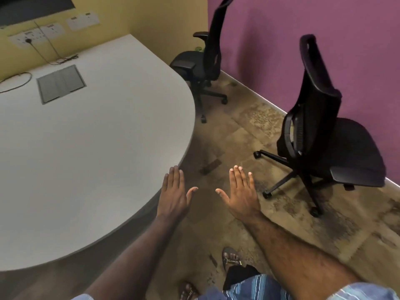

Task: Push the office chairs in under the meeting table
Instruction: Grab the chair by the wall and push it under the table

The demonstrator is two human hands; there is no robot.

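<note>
- At far left, the wall sockets (32, 36) carry small labels too blurred for you to read; a dark screen (32, 7) above them is cut off by the frame.
- The white table (91, 148) fills the left, with a grey hatch (61, 84) and cables (17, 82) on it.
- Your left hand (174, 198) is flat, fingers straight, holding nothing, over the table's near edge.
- Your right hand (241, 195) is likewise spread and empty over the carpet.
- The far chair (202, 61) stands by the table's right edge, not tucked under.
- The near chair (331, 144) stands well apart from the table, against the purple wall (303, 29).
</note>
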